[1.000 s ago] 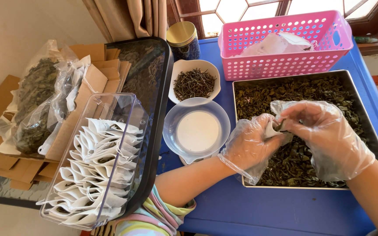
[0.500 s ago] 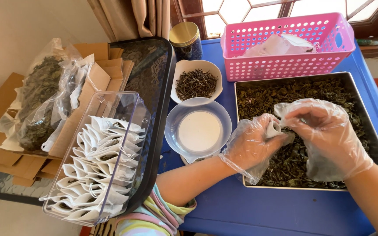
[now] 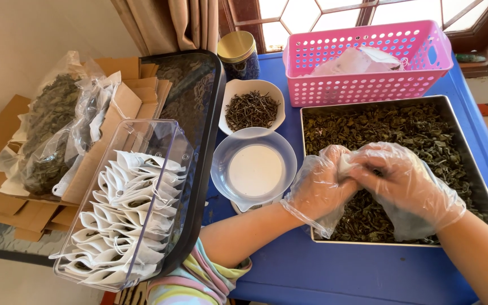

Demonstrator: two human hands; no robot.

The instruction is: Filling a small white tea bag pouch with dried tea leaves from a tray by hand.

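Clear bin (image 3: 125, 209) of filled bags sits at the counter's left edge. Left hand (image 3: 320, 186) grips a small white bag (image 3: 345, 165) over the metal tray (image 3: 481, 192); right hand (image 3: 405, 181) pinches leaves into it. Best kept low over the tray, so spills land there.

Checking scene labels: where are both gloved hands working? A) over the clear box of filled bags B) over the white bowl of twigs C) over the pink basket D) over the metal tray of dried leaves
D: the left hand and right hand meet above the metal tray of dried leaves, pinching a small white bag.
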